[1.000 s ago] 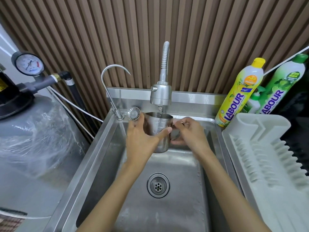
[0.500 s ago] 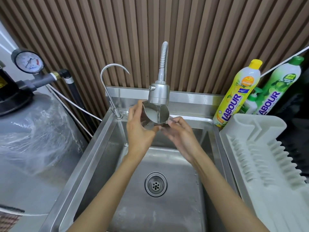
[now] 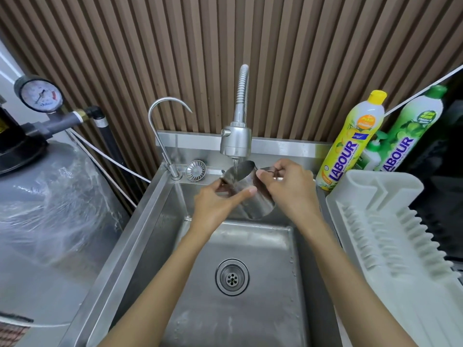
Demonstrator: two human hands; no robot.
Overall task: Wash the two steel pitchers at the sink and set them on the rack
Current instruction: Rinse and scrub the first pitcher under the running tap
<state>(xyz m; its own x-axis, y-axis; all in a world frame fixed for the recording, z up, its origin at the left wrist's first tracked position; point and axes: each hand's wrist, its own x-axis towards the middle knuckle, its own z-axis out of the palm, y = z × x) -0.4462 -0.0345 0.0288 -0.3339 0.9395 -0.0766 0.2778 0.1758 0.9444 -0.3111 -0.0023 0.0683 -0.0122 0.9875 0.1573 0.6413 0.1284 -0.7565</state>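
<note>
One steel pitcher (image 3: 253,201) is held tilted over the steel sink (image 3: 140,236), its mouth up under the running tap (image 3: 236,142). Water falls onto its rim. My left hand (image 3: 215,204) grips the pitcher's left side, thumb across the front. My right hand (image 3: 288,189) holds the right side at the handle. The white plastic rack (image 3: 390,236) stands to the right of the sink with nothing on it. No second pitcher is in view.
A thin curved tap (image 3: 162,116) and a loose strainer (image 3: 196,170) sit at the sink's back left corner. Two LABOUR dish soap bottles (image 3: 348,144) stand behind the rack. A grey tank (image 3: 50,196) with a pressure gauge (image 3: 40,95) fills the left. The drain (image 3: 232,276) lies mid-basin.
The pitcher went from upright under the tap to tilted, and has now shifted right and lower. Both hands moved with it, the right hand sliding to the handle side.
</note>
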